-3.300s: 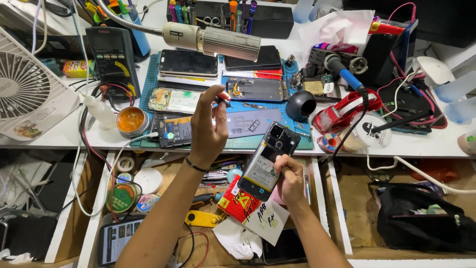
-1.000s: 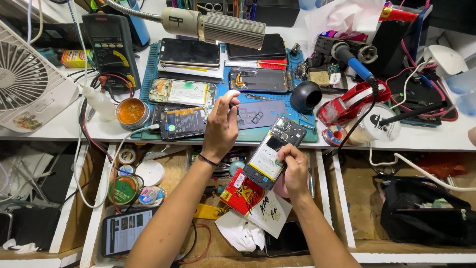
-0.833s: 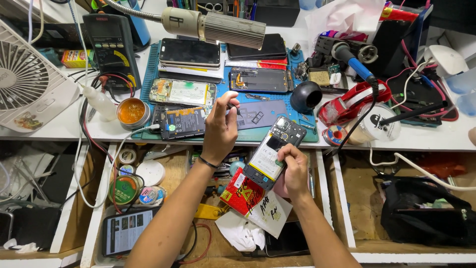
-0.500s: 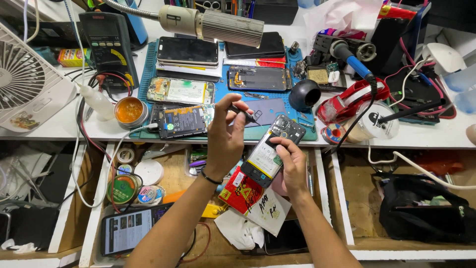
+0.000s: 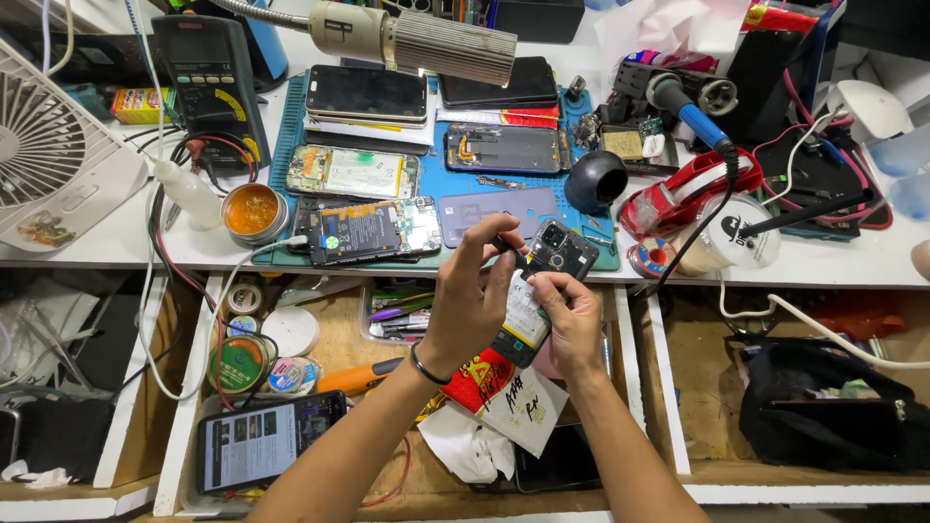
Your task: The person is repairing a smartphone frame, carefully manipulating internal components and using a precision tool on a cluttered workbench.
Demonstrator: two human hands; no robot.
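My right hand grips an opened phone with its back cover off, battery and camera module showing, held tilted above the open drawer. My left hand is at the phone's upper left edge and pinches a small dark tool or part between thumb and fingers; what it is I cannot make out. A dark band circles the left wrist. On the blue work mat behind lie several other opened phones and phone parts.
A multimeter, a white fan, a tin of flux, a soldering iron and a lamp head crowd the bench. The open drawer holds tape rolls, a lit phone, paper and tools. A black bag lies right.
My left hand came back from the mat, where it reached toward the parts, and now meets the phone with a small item pinched. The right hand has kept hold of the phone.
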